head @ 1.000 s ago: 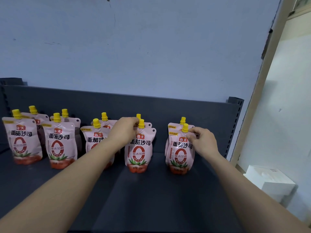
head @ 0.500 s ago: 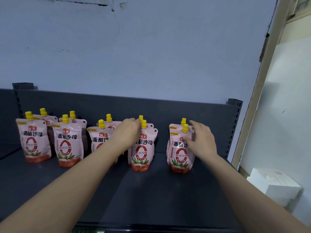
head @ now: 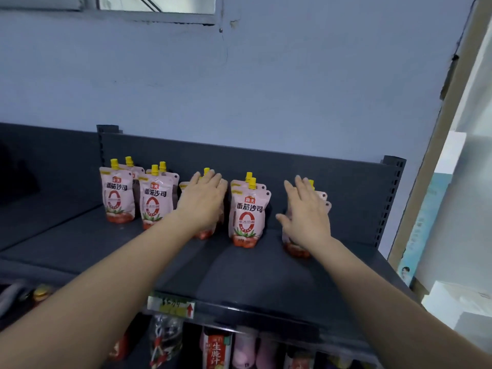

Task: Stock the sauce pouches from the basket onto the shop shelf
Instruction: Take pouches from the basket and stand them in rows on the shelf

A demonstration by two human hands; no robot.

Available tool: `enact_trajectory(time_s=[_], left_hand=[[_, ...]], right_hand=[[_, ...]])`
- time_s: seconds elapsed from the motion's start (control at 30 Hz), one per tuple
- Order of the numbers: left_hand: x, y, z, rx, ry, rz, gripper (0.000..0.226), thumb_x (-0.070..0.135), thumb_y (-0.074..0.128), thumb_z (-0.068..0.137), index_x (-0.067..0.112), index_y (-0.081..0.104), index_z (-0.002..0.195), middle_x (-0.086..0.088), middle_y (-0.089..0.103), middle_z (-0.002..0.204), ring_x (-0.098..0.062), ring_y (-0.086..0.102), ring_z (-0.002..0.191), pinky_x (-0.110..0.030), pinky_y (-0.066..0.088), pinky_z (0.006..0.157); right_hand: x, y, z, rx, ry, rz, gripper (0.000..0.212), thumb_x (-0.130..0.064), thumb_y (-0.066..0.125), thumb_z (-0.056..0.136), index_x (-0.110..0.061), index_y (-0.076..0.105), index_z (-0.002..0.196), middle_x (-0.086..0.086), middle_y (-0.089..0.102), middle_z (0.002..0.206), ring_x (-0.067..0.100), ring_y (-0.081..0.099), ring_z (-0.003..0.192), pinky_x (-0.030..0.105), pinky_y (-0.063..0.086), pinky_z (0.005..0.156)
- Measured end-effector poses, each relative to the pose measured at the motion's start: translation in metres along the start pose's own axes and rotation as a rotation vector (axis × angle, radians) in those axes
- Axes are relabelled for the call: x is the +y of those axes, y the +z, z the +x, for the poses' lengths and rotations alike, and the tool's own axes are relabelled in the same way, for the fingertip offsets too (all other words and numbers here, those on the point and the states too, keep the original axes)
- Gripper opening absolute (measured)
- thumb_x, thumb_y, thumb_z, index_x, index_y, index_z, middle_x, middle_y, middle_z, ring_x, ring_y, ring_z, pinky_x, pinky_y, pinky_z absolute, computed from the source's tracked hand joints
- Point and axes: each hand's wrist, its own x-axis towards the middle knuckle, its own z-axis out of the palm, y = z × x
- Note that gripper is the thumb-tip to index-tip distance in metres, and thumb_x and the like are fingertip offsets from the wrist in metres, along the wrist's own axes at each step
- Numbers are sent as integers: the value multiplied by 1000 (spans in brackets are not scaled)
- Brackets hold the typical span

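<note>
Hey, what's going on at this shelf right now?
A person is lining up pink tomato sauce pouches on the dark shelf. The left hand lies flat, fingers straight, against the front of the third pouch from the left. The right hand does the same on the rightmost pouch. The pouch between the hands stands upright, untouched, as do two pairs further left. No basket is in view.

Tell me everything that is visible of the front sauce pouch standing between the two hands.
The front pouch is pink, glossy, seemingly soft plastic film, with a yellow cap on top, a red logo, dark Chinese characters, a red ring and tomatoes printed below. It stands upright on the dark shelf, an identical pouch close behind it. Neither the left hand nor the right hand touches it.
</note>
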Motion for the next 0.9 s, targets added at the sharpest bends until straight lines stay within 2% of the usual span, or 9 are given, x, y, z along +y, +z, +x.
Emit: enact_trajectory(time_s=[0.1, 0.23, 0.33, 0.53, 0.67, 0.77, 0.9], left_hand=[[-13, -9, -36, -18, -50, 33, 68, 26, 56, 89, 11, 25, 147, -9, 25, 157, -27, 16, 146, -44, 14, 118], [-33, -21, -92, -57, -107, 85, 62, 29, 57, 87, 10, 35, 142, -9, 37, 149, -30, 29, 138, -46, 22, 113], [-49, -27, -136, -73, -161, 133, 55, 26, 53, 87, 10, 39, 137, -8, 45, 140, -29, 37, 131, -44, 28, 109], [-85, -44, -224, -178, -321, 197, 58, 23, 50, 92, 13, 29, 145, -5, 35, 150, -25, 26, 141, -43, 17, 116], [-119, -45, -282, -230, -426, 231, 53, 28, 52, 92, 15, 35, 141, -4, 42, 146, -25, 32, 138, -43, 24, 115], [-145, -49, -327, -278, -515, 247, 49, 30, 53, 91, 16, 40, 136, -3, 48, 140, -24, 39, 133, -38, 33, 108], [-182, -51, -386, -342, -640, 272, 48, 28, 55, 87, 19, 43, 132, 0, 52, 134, -22, 41, 128, -36, 36, 102]], right_hand=[[-26, -2, -16, -63, -86, 46, 77, -36, 60, 89, -17, 19, 152, 9, 11, 162, 26, 7, 149, 39, 11, 119], [-68, -2, -40, -129, -195, 126, 74, -36, 64, 85, -16, 29, 147, 9, 25, 157, 26, 16, 147, 42, 23, 116], [-102, -3, -59, -212, -264, 193, 74, -38, 63, 88, -16, 27, 149, 8, 22, 158, 26, 13, 148, 43, 19, 118], [-175, 1, -91, -311, -433, 278, 74, -41, 60, 89, -19, 25, 150, 6, 18, 160, 25, 12, 148, 41, 19, 117], [-227, 5, -109, -393, -540, 323, 73, -40, 59, 90, -20, 23, 150, 6, 17, 160, 25, 12, 148, 41, 19, 117], [-272, 8, -123, -438, -616, 353, 72, -40, 60, 90, -21, 25, 149, 6, 18, 160, 25, 12, 148, 42, 21, 117], [-335, 12, -143, -462, -724, 371, 66, -38, 60, 90, -20, 31, 146, 6, 26, 156, 25, 17, 147, 41, 24, 116]])
